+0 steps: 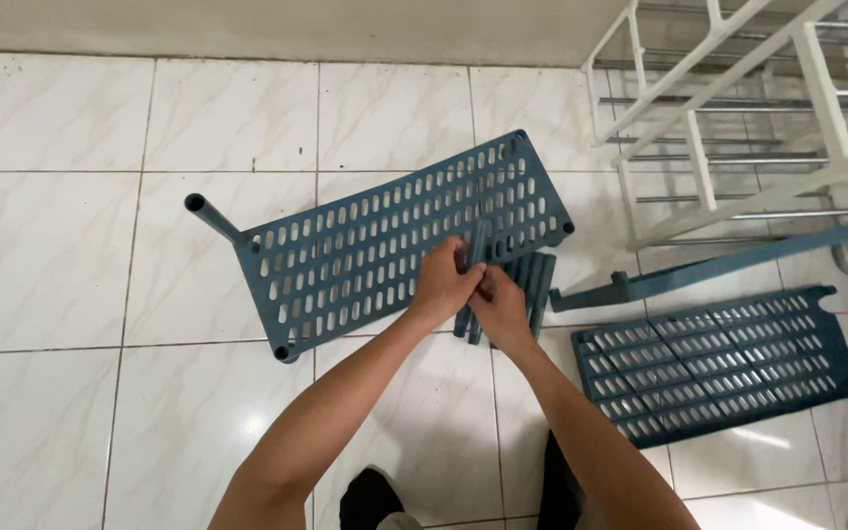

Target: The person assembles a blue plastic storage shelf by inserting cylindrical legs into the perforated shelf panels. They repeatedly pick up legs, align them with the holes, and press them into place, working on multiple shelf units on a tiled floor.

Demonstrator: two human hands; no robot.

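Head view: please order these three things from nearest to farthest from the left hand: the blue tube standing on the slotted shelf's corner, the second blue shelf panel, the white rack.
From the left hand:
1. Blue tube, to the left, on the shelf's corner.
2. Second blue shelf panel, lower right on the floor.
3. White rack, upper right by the wall.

One camera sits on the person's head. It looks straight down at the shiny white tiled floor [71,255] from standing height, with both arms reaching forward from the bottom edge.
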